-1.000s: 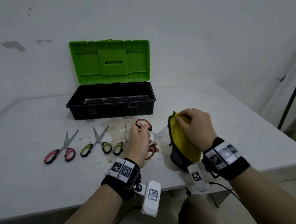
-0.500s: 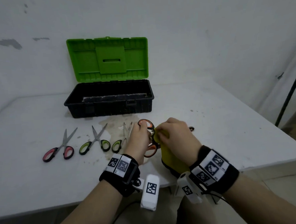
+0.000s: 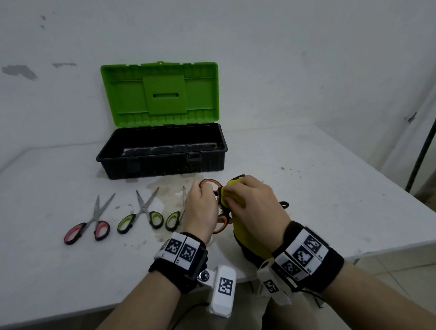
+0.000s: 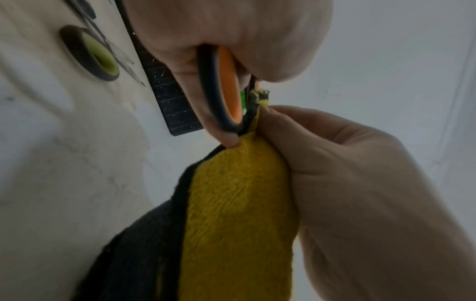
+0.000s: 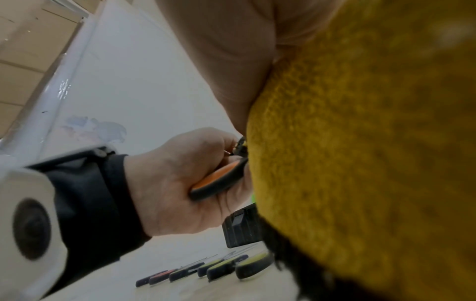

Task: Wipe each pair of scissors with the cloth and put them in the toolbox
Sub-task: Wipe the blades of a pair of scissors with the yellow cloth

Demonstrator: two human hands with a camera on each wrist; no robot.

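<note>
My left hand (image 3: 201, 206) grips the orange-handled scissors (image 3: 210, 184) by their handles (image 4: 226, 87) (image 5: 219, 183), lifted just above the table. My right hand (image 3: 250, 203) pinches the yellow and black cloth (image 3: 249, 237) (image 4: 231, 203) (image 5: 360, 163) around the scissors' blades, which the cloth hides. The cloth's lower end hangs down to the table. The black toolbox (image 3: 161, 165) with its green lid (image 3: 160, 94) up stands open behind my hands.
On the white table (image 3: 341, 195) to the left lie pink-handled scissors (image 3: 88, 227), green-handled scissors (image 3: 143, 215) and another green-handled pair (image 3: 175, 218) partly behind my left hand. A stain spreads before the toolbox. The table's right edge is near; a dark pole (image 3: 427, 139) stands beyond it.
My right hand has brought the cloth left from beside the scissors onto their blades and now wraps them close to the handles. The left hand keeps its grip.
</note>
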